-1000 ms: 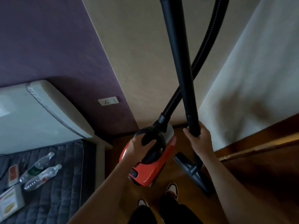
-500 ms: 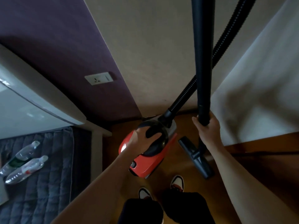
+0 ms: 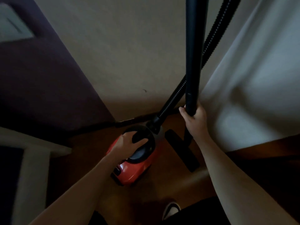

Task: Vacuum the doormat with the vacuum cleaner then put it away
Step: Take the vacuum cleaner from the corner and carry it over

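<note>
Head view: your left hand (image 3: 128,143) grips the red vacuum's (image 3: 134,169) black handle (image 3: 142,140), right hand (image 3: 194,117) wraps the wand (image 3: 194,62) above the floor (image 3: 162,189).

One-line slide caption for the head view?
Left hand grips the red vacuum by its handle; right hand holds the black tube.

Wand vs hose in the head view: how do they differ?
The wand is smooth and straight; the hose is ribbed and slants across behind it. The wand sits in the grip of the right hand; no hand holds the hose. The wand leads down to the floor head; the hose plugs into the red body, which the left hand holds. Both are black and run out of the top of the frame.
</note>
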Demonstrator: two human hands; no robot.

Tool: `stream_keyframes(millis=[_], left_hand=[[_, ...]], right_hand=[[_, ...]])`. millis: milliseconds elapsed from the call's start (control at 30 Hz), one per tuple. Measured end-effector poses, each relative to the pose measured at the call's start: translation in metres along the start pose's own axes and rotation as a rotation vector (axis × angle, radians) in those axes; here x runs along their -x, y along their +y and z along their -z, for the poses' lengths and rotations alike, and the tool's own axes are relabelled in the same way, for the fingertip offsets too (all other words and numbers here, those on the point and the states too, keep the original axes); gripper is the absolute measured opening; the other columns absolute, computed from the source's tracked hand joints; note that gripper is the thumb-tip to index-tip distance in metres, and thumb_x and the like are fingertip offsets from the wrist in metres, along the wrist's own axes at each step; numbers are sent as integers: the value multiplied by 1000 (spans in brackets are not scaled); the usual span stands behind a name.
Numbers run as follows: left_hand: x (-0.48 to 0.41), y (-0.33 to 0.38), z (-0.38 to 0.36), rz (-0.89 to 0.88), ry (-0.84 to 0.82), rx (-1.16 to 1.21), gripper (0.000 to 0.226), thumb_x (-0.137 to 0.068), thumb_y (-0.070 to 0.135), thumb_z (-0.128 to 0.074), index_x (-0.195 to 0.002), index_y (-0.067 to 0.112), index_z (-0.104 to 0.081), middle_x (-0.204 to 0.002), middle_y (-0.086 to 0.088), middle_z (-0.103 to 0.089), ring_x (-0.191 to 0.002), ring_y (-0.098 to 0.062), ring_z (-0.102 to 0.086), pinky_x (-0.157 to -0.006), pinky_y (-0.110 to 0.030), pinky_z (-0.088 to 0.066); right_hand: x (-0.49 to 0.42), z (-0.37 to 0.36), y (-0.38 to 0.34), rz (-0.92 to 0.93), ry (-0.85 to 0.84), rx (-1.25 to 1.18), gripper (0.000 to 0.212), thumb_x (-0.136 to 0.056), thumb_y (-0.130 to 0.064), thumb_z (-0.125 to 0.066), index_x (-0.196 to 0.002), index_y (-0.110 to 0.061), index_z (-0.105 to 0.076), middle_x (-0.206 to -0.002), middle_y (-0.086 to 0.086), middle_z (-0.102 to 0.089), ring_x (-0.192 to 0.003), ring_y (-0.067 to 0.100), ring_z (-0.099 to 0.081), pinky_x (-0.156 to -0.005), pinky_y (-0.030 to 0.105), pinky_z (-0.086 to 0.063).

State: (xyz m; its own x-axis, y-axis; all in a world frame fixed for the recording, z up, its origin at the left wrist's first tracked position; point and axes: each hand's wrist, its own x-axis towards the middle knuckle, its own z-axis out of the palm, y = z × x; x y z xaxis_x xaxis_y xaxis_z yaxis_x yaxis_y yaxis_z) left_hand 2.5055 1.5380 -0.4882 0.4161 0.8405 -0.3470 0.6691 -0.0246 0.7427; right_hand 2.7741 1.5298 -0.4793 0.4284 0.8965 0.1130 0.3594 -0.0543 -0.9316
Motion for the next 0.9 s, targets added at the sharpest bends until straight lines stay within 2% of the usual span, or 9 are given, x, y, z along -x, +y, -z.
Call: stream_keyframes(millis=[133,200,333,433,500,600,733,833,900], left_hand=[[-44,-40,-36,-54,-36,-12,23,-93,35,-66,-102,14,-71,-91,6,-71,-84,-8,-67,-74,-27,-54],[-63,-56,-48,-73,-67,-19,22,-93,38,-65,-100,18,-70,-91,5,-71,-84,-9,-68,-72,-30,-56],[-99,-78,-68,-113,-91,-33,12,-93,39,-64,-84,32,-62,-79,13,-66,-69,1,-64,-59,-19,-47],[-119,-89,-82,-117,-112,-39,8,-92,40,-65,-89,33,-64,-86,11,-68,-76,0,-66,-61,-20,-50],[-128,-95,-87,-115,-113,-19,8,-92,39,-66,-87,34,-63,-83,13,-67,-73,1,-65,-60,-20,-49],[-139,-95,-88,-128,-121,-23,14,-93,36,-65,-82,29,-61,-73,14,-61,-58,7,-59,-51,-10,-41],[-151,-91,-90,-131,-143,-40,16,-95,32,-65,-82,24,-60,-66,15,-56,-48,11,-55,-44,-7,-37],[-160,-88,-94,-148,-177,-57,21,-94,36,-65,-75,34,-56,-67,17,-56,-53,8,-56,-48,-7,-38],[-166,-84,-97,-149,-195,-70,19,-94,41,-63,-77,37,-56,-70,17,-57,-60,3,-56,-49,-9,-39]], right_hand=[[-14,-15,55,32,32,9,17,-92,-11,-73,-89,-18,-57,-74,-7,-54,-67,-1,-57,-64,10,-42],[-20,-21,82,28,48,17,15,-93,-15,-73,-90,-13,-59,-75,-2,-55,-66,3,-56,-62,12,-41],[-40,-30,110,49,119,0,15,-92,-12,-74,-87,-12,-59,-77,4,-58,-63,-1,-57,-60,14,-43],[-56,-34,119,72,158,-25,28,-93,-8,-71,-81,-25,-52,-78,8,-57,-67,11,-57,-62,21,-45],[-63,-37,130,72,179,-40,27,-92,-7,-71,-80,-22,-51,-79,12,-55,-70,17,-57,-63,26,-46],[-69,-41,142,84,187,-61,23,-91,-6,-71,-83,-17,-52,-77,11,-53,-69,17,-56,-62,26,-46],[-75,-44,149,40,207,-109,18,-91,-6,-71,-87,-13,-55,-79,7,-56,-73,18,-58,-67,31,-48],[-80,-44,156,20,229,-123,25,-91,-6,-72,-83,-23,-54,-79,4,-58,-74,16,-61,-70,30,-51],[-81,-42,159,4,249,-138,27,-91,-6,-72,-82,-25,-54,-78,-2,-57,-72,9,-60,-69,24,-50]])
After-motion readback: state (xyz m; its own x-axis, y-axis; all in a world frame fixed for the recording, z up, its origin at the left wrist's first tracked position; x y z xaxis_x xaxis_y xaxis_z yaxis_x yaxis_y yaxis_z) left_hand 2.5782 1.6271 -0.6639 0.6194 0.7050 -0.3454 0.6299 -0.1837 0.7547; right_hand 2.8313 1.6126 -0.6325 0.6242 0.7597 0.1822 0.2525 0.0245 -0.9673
